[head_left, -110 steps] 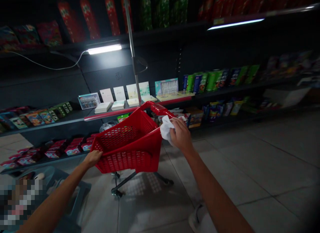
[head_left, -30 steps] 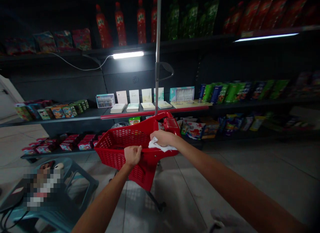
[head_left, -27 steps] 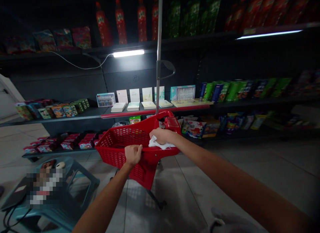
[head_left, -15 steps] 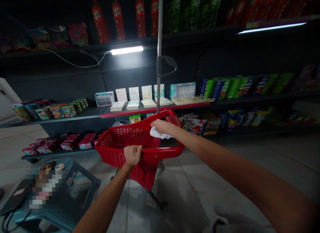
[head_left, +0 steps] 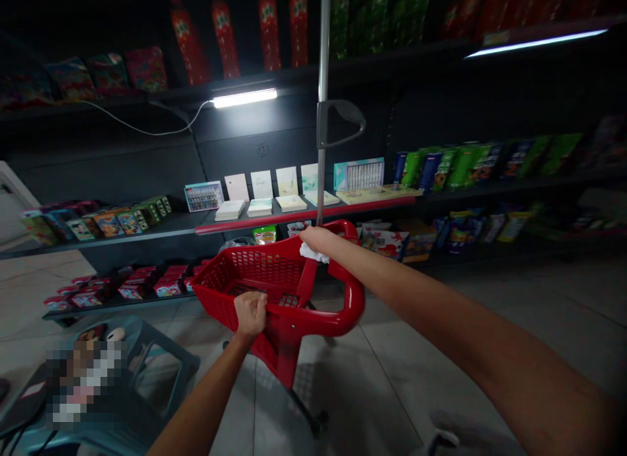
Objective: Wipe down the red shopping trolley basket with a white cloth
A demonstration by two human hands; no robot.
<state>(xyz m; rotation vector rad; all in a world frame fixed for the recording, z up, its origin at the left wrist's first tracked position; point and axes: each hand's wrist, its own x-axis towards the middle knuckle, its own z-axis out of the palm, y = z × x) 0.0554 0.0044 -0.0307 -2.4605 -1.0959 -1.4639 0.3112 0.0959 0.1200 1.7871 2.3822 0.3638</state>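
A red plastic shopping cart (head_left: 274, 266) with perforated basket walls stands on the tiled floor before me. My left hand (head_left: 251, 313) is closed over the near rim of its basket, thumb side up. At the far rim, near the looped handle, my right hand (head_left: 315, 240) is closed on a white cloth (head_left: 313, 253) that hangs below the fingers and lies against the cart. The fingertips of the right hand are partly hidden. A metal pole (head_left: 324, 70) with a grey loop rises behind the cart's handle.
A shelf (head_left: 308, 215) ahead holds books and boxed pen sets. Snack bags (head_left: 465, 165) stand on the right, red drink bottles (head_left: 225, 38) above. A blue-grey stool (head_left: 166, 351) with items on it is at the lower left. Red boxes (head_left: 142, 281) line the bottom shelf.
The cart has turned a little, its handle end coming toward me. My left hand has shifted slightly left on the rim. My right hand, with the cloth, has moved slightly up along the far rim.
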